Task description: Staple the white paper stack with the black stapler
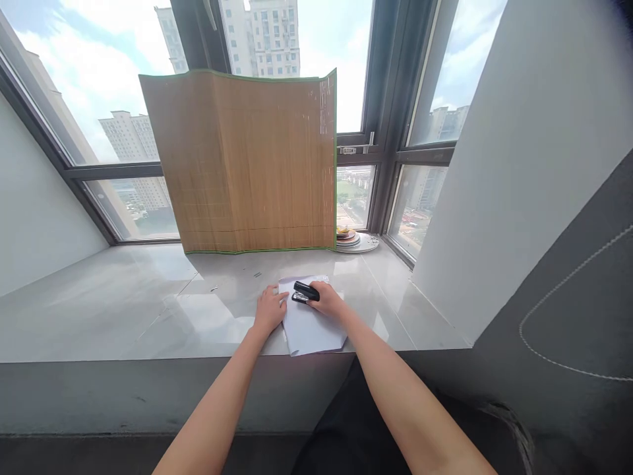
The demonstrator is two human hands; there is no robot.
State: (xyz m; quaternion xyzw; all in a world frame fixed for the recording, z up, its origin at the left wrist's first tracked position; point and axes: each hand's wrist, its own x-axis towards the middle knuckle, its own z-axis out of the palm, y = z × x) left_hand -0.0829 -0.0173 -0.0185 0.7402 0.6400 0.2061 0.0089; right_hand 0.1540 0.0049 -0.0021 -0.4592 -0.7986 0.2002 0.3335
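White sheets of paper lie on the pale window sill, close to its front edge. A black stapler is over the upper part of the sheets, its jaw pointing left. My right hand is wrapped round the stapler's rear end. At the left edge of the paper rests my left hand, its fingers stretched out with the tips touching the sheets. Whether the stapler's jaw is around the paper or above it, I cannot tell.
A brown bamboo mat with green edging stands against the window behind the paper. Several stacked plates sit at its right. Small staple strips lie on the sill. A white wall rises on the right.
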